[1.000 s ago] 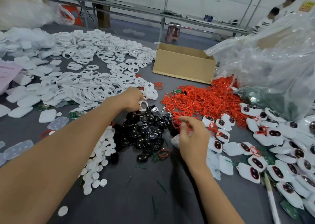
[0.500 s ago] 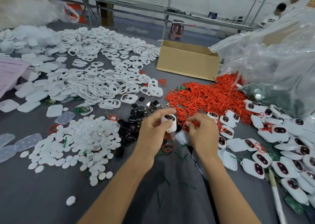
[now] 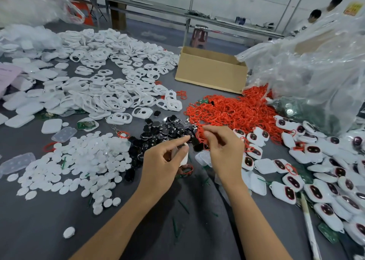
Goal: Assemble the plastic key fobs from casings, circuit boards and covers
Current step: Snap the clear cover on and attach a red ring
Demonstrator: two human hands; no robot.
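Note:
My left hand (image 3: 166,159) grips a white casing (image 3: 183,156) in its curled fingers, the index finger pointing right. My right hand (image 3: 223,149) pinches a thin red ring (image 3: 201,136) at the edge of the red ring pile (image 3: 233,111). Both hands hover over the heap of black covers (image 3: 164,135) at the table's middle. White open casings (image 3: 110,93) spread across the far left. Small white discs (image 3: 79,166) lie near left. Assembled white fobs with dark windows (image 3: 316,180) fill the right side.
A cardboard box (image 3: 211,72) stands behind the red rings. A large clear plastic bag (image 3: 316,72) with green circuit boards bulges at the far right. Flat white backs (image 3: 23,105) lie at the left edge. Two people sit in the far background.
My left hand drew back from the black covers holding a white casing and came in front of me. My right hand pulled a red ring from the pile toward it.

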